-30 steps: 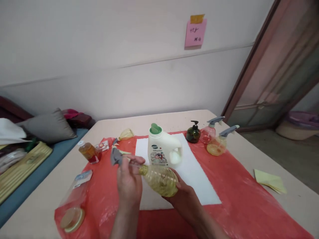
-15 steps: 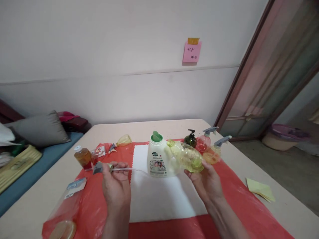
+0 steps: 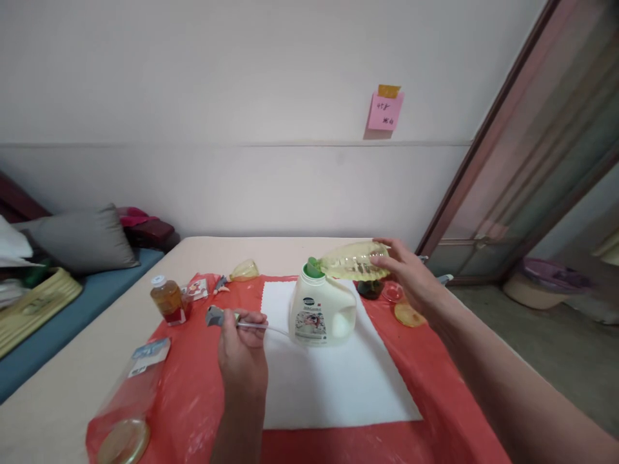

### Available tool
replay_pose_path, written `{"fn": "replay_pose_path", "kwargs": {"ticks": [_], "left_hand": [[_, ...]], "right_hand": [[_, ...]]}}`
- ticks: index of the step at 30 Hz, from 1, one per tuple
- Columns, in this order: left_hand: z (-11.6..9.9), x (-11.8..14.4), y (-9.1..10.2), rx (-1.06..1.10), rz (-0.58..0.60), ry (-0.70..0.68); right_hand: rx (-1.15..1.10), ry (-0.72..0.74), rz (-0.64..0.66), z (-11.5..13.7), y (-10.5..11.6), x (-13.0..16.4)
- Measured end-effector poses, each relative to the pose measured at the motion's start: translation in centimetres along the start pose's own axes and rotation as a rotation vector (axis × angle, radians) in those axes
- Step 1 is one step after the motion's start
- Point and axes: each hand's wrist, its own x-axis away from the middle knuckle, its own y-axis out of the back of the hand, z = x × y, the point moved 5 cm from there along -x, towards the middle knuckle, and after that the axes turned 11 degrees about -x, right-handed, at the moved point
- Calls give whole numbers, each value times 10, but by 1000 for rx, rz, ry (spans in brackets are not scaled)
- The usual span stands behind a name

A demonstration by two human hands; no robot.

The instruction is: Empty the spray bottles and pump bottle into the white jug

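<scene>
A translucent yellow bottle (image 3: 351,259) is tipped on its side, gripped at its base by my right hand (image 3: 403,264). Its neck meets the green spout of a white detergent jug (image 3: 324,316), which stands upright on a white cloth (image 3: 338,386). My left hand (image 3: 244,348) is closed around a grey spray trigger head (image 3: 215,316) with a thin clear dip tube pointing right toward the jug's foot. Whether liquid runs between bottle and jug cannot be made out.
Red plastic sheet (image 3: 184,399) lies under the cloth. On the left are an amber bottle (image 3: 167,301), a clear plastic container (image 3: 133,393) and a yellow bottle lying down (image 3: 244,270). Behind my right arm stand a dark bottle (image 3: 370,289) and an orange one (image 3: 409,315).
My right hand has lifted and turned the yellow bottle from beside the jug to nearly level, its neck now at the jug's mouth. My left hand still holds the spray head.
</scene>
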Motion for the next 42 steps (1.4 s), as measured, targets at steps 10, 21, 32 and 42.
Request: {"fn": "replay_pose_path", "kwargs": {"ticks": [10, 21, 32, 42], "left_hand": [[4, 3, -3, -45, 63, 38], [2, 4, 0, -29, 61, 52], [5, 2, 1, -39, 59, 54], [11, 3, -3, -64, 67, 43]], "right_hand": [[396, 70, 120, 63, -28, -42], [681, 186, 227, 101, -66, -45], [595, 179, 172, 92, -57, -41], [247, 144, 8, 52, -23, -17]]}}
